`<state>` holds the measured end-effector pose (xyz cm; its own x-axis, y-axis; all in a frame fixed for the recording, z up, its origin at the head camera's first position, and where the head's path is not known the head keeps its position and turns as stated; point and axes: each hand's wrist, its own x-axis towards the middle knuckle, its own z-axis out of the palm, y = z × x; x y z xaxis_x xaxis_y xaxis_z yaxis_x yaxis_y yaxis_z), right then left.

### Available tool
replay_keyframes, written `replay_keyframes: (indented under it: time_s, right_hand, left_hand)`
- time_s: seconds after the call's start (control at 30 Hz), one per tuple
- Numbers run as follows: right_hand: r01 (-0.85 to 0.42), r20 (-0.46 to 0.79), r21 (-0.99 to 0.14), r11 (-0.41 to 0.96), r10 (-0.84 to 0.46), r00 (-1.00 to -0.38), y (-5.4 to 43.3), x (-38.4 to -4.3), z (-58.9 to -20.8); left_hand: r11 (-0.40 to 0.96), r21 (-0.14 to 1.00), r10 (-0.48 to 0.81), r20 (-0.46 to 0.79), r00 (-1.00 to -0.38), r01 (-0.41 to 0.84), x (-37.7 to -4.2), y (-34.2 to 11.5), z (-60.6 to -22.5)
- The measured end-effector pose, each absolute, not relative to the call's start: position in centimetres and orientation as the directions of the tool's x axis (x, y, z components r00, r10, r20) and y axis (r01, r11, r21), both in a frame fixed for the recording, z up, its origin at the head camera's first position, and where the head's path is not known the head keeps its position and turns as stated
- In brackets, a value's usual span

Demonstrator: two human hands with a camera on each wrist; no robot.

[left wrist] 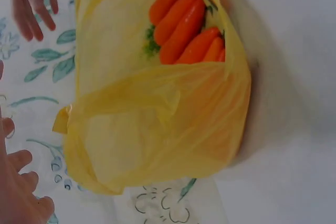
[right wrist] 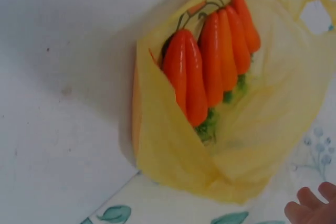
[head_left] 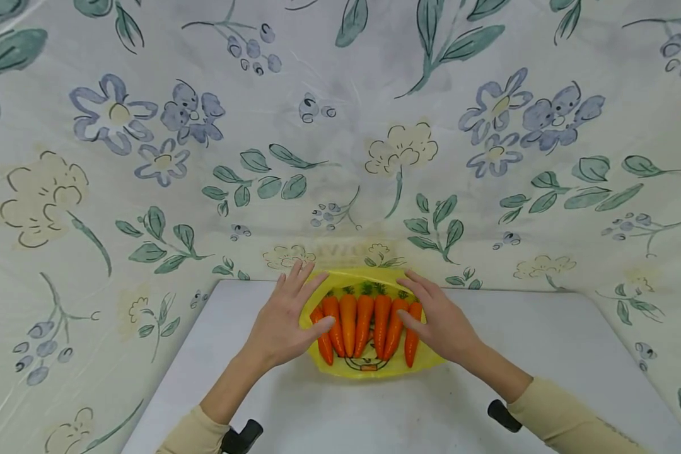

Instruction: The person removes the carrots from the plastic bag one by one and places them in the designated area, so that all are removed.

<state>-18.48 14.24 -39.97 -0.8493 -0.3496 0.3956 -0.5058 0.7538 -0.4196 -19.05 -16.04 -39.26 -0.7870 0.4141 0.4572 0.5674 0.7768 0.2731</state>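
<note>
A yellow plastic bag [head_left: 374,275] with handles lies on the white table, its mouth toward the patterned cloth. Several orange toy-like carrots [head_left: 365,321] with green tops lie side by side in it, over a printed drawing. My left hand [head_left: 280,318] is at the bag's left edge, fingers spread and thumb over the carrots. My right hand [head_left: 445,321] is likewise at the right edge. In the left wrist view, the left hand [left wrist: 18,187] appears apart from the bag [left wrist: 126,145]. In the right wrist view, the right hand [right wrist: 315,205] shows only its fingertips, holding nothing.
The white tabletop [head_left: 369,416] extends in front of the bag and to both sides. A flower-patterned cloth [head_left: 329,170] rises behind the table and surrounds its sides. Dark wrist devices [head_left: 243,436] sit under both sleeves.
</note>
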Motion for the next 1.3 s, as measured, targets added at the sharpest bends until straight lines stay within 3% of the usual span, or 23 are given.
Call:
replay_keyframes:
  time_s: [0.13,0.5,1.07,1.3]
  right_hand:
    - [-0.500,0.362,-0.428,0.753,-0.365,-0.858,13.0,-18.4,-41.1]
    - [-0.444,0.267,-0.491,0.749,-0.356,-0.896,11.4,-18.3,-43.9]
    - [-0.357,0.177,-0.568,0.742,-0.313,-0.933,7.2,-20.4,-48.6]
    - [-0.279,0.115,-0.600,0.750,-0.264,-0.958,5.6,-20.9,-50.1]
  left_hand:
    - [0.795,0.212,0.441,0.439,-0.782,0.568,-18.9,-15.2,-39.6]
    - [0.881,0.148,0.371,0.374,-0.850,0.449,-19.4,-16.3,-41.7]
    - [0.899,0.318,0.176,0.367,-0.913,0.302,-18.7,-16.8,-45.2]
    - [0.897,0.369,0.135,0.297,-0.945,0.244,-18.0,-16.6,-46.4]
